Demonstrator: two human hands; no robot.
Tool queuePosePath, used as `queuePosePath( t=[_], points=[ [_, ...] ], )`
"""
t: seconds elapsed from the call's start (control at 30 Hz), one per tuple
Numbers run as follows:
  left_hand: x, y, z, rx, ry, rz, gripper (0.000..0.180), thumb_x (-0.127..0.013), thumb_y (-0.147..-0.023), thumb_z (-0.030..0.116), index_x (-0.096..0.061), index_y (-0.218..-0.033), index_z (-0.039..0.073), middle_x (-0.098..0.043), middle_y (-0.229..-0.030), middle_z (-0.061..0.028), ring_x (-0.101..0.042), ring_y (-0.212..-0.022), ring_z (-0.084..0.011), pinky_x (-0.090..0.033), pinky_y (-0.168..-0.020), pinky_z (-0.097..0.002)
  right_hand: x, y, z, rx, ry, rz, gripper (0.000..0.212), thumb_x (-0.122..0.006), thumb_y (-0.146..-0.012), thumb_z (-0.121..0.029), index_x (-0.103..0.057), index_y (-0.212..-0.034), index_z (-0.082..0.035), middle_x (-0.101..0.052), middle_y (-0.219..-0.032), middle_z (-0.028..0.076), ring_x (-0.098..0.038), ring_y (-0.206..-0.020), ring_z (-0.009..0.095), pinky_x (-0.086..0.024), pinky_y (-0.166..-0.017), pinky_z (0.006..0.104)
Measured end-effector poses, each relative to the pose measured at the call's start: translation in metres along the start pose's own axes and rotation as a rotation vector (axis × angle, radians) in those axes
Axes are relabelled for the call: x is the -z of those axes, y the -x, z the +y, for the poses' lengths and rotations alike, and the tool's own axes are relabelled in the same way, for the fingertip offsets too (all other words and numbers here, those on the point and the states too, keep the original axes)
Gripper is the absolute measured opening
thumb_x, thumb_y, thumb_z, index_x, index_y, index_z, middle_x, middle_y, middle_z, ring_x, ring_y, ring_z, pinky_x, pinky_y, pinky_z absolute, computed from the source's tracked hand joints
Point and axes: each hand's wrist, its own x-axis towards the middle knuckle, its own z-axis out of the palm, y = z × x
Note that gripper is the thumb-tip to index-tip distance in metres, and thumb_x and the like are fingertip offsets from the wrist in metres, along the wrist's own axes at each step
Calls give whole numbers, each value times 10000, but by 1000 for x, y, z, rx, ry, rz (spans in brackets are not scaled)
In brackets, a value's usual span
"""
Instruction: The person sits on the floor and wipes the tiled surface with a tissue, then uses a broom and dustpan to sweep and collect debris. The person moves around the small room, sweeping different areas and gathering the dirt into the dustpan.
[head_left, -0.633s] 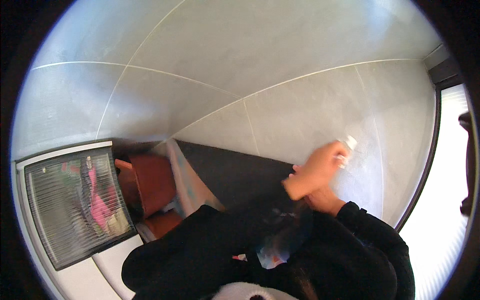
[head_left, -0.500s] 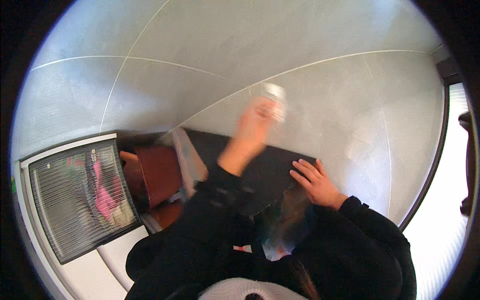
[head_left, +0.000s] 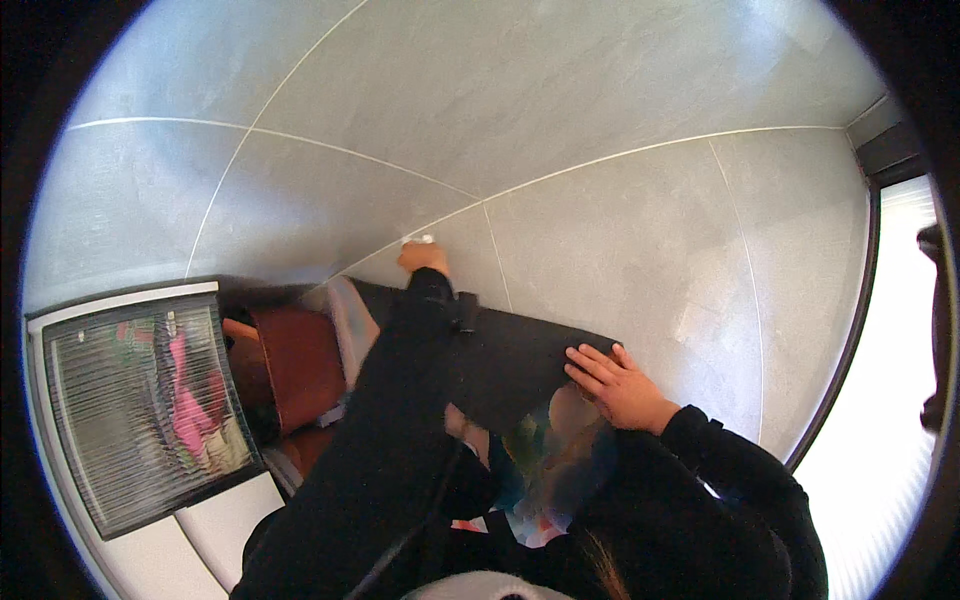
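My left hand (head_left: 423, 257) is at the far end of my outstretched left arm, close to the grey tiled surface (head_left: 620, 230). Its fingers are closed around a small white wad (head_left: 420, 239), cloth or tissue, I cannot tell which; only a strip of it shows beyond the knuckles. My right hand (head_left: 622, 390) holds nothing. It lies with fingers stretched out over the far right corner of a dark flat top (head_left: 530, 350). My left sleeve covers part of that top.
To the left stands a white-framed cabinet (head_left: 130, 296) with a ribbed see-through front, pink and white things behind it. A reddish-brown box-like thing (head_left: 300, 365) sits beside it. Glossy, many-coloured material (head_left: 545, 450) lies near my body. A bright, dark-framed panel (head_left: 855, 400) is at the right.
My left hand has moved left and a little nearer with the white wad, from mid-surface to its present spot. My right hand stays on the corner. The view has shifted slightly.
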Motion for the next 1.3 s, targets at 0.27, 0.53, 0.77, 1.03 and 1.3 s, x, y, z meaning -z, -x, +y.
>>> queuePosePath(
  t=[0.27,0.53,0.77,1.03,1.3],
  points=[
    [70,146,319,-228,1048,47,230,-521,-789,-24,-585,-1009,-3,-583,-967,-163,-547,-957,-332,-430,-837,-412,-25,9,8,-29,-41,-153,587,-574,-796,-186,-458,-1364,-93,-319,-1492,125,-275,-1392,268,-261,-1083,490],
    [126,215,335,-807,1451,-49,354,-545,-777,-54,-622,-1109,40,-607,-1014,-148,-567,-957,-300,-452,-844,-391,-25,2,12,8,-434,220,481,-589,-825,-280,-554,-1241,-39,-486,-1360,154,-331,-1354,295,-183,-1137,457],
    [96,84,132,20,527,-186,271,-605,-788,24,-586,-1058,33,-619,-1010,-150,-601,-937,-304,-469,-845,-389,-4,5,17,15,-86,55,813,-670,-699,-145,-341,-1441,-96,-139,-1570,81,-141,-1445,236,-181,-1132,524],
    [100,338,306,-887,994,-771,190,-604,-744,-30,-633,-900,75,-601,-971,-140,-578,-931,-331,-464,-821,-421,-40,-1,9,80,188,380,524,-383,-951,-409,-406,-1399,-138,-289,-1524,76,-273,-1400,233,-180,-1133,477],
    [152,167,203,-586,269,-255,140,-516,-874,108,-613,-946,36,-626,-931,-161,-635,-838,-332,-513,-709,-433,0,2,7,100,-68,-52,624,-575,-837,-293,-400,-1405,-103,-268,-1519,124,-184,-1430,270,-169,-1142,519]
  ],
)
